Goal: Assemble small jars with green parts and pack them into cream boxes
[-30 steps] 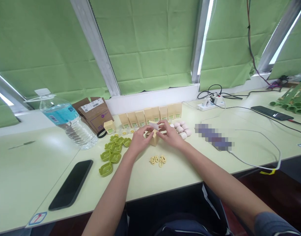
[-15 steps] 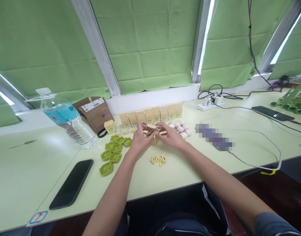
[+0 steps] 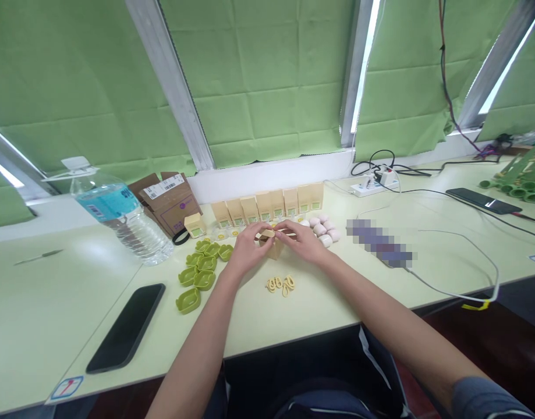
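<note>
Both hands pinch the box (image 3: 273, 244) at mid-table: left hand (image 3: 245, 249) steadies its side, right hand (image 3: 303, 240) presses the flap. Keep it square, tuck flap flush, clear of the loops (image 3: 281, 284).

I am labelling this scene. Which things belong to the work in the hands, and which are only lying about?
In the work:
- left hand and right hand, both on the small tan box
- row of same boxes
- green trays
- yellow clips
- pale stones

Lying about:
- water bottle
- black phone
- power strip

Water bottle (image 3: 119, 214), black phone (image 3: 126, 327), green moulds (image 3: 200, 274), power strip (image 3: 372, 185), green blinds (image 3: 267, 75).
</note>
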`<state>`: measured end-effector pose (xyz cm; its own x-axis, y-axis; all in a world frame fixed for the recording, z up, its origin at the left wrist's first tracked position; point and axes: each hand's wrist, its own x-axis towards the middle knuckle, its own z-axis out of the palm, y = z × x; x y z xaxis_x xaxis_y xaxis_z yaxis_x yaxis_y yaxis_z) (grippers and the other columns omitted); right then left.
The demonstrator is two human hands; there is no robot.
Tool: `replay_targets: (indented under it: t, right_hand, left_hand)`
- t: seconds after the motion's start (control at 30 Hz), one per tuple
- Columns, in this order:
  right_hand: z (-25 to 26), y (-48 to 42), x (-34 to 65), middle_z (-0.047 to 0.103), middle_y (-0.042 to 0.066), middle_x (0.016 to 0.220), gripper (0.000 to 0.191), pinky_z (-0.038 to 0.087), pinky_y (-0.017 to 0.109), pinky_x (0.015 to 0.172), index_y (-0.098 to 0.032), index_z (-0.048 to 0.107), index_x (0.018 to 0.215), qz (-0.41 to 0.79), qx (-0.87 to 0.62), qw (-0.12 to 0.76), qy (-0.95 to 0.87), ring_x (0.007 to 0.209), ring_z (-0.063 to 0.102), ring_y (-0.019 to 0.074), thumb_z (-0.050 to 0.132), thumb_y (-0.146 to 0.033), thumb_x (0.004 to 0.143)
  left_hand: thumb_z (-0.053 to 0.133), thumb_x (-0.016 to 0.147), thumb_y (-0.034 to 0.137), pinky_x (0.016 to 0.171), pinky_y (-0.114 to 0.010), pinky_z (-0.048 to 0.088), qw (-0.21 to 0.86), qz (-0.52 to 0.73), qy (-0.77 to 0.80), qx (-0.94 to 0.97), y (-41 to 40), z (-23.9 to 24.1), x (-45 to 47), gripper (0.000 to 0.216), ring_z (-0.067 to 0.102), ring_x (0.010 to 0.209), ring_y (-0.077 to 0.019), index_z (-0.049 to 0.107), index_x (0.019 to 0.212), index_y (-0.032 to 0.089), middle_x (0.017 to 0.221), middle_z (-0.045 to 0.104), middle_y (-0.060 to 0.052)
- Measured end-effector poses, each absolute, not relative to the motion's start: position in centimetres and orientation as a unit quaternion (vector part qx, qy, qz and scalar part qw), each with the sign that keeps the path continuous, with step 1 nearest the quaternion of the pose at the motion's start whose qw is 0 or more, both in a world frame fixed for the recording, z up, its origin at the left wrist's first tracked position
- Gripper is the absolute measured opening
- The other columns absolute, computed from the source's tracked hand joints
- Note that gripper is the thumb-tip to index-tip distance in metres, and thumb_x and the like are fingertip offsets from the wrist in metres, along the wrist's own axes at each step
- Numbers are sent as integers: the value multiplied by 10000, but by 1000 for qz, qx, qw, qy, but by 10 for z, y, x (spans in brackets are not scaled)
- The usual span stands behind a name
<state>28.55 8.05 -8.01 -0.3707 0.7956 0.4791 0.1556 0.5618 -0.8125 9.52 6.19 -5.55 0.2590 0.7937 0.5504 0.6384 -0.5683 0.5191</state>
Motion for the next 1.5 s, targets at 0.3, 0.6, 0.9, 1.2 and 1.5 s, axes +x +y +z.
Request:
replay_targets:
  t: [0.3, 0.6, 0.9, 1.2, 1.5]
  right_hand:
    - [-82, 83, 286, 694, 46, 1082, 254, 573, 367, 927, -230, 651, 1035, 333, -331, 474, -745, 1004, 681, 185, 574, -450, 935]
    - [-82, 82, 289, 680, 50, 1126, 193, 552, 398, 964, -240, 641, 1056, 316, -307, 468, -766, 1064, 657, 197, 538, -365, 950]
    - [-83, 81, 289, 656, 69, 1174, 150, 539, 412, 967, -233, 651, 1018, 297, -317, 459, -775, 1165, 610, 218, 565, -274, 902]
    - [-82, 83, 287, 650, 84, 1147, 215, 552, 394, 932, -227, 648, 963, 319, -323, 456, -765, 1170, 600, 224, 516, -396, 960]
    - [-86, 84, 286, 661, 61, 1138, 231, 558, 401, 902, -237, 590, 1106, 337, -351, 415, -769, 1063, 641, 200, 502, -387, 955]
  left_hand:
    - [635, 879, 391, 858, -351, 538, 111, 389, 457, 792, 60, -54, 94, 243, 647, 1068, -228, 714, 1068, 260, 1125, 721, -53]
    - [524, 932, 308, 933, -365, 502, 109, 389, 448, 798, 62, -53, 91, 213, 650, 988, -202, 718, 975, 231, 1035, 730, -46]
    - [565, 887, 258, 941, -376, 508, 106, 384, 447, 801, 63, -57, 91, 163, 648, 1037, -213, 725, 904, 235, 1067, 701, -60]
    - [542, 906, 280, 903, -382, 524, 117, 369, 456, 802, 62, -56, 92, 164, 630, 1048, -222, 692, 870, 225, 1091, 676, -70]
    - [562, 887, 272, 909, -404, 527, 121, 369, 458, 800, 63, -58, 92, 134, 626, 1048, -227, 685, 872, 220, 1102, 657, -85]
